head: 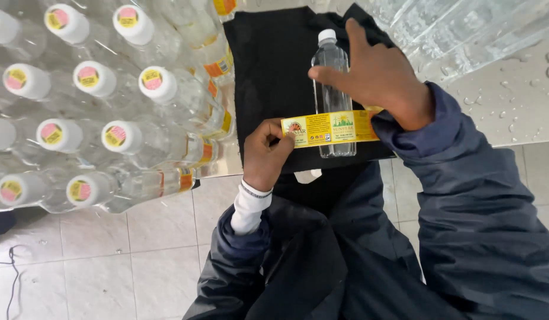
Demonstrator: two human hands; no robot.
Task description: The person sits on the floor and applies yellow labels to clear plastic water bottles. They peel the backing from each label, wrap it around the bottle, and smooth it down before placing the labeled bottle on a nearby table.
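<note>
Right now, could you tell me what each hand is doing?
Left hand: pinching the left end of the yellow label.
Right hand: closed on the clear bottle.

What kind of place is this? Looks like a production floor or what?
Likely a small water-bottling or labelling station. The left hand and right hand stretch a yellow label across a clear bottle lying on a black cloth, beside many capped, labelled bottles on a wet white counter.

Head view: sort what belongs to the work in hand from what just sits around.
In hand: clear bottle steadied by right hand; yellow label strip pinched by left hand; black cloth beneath.

Lying about: labelled capped bottles; wet plastic wrap; black cable.
</note>
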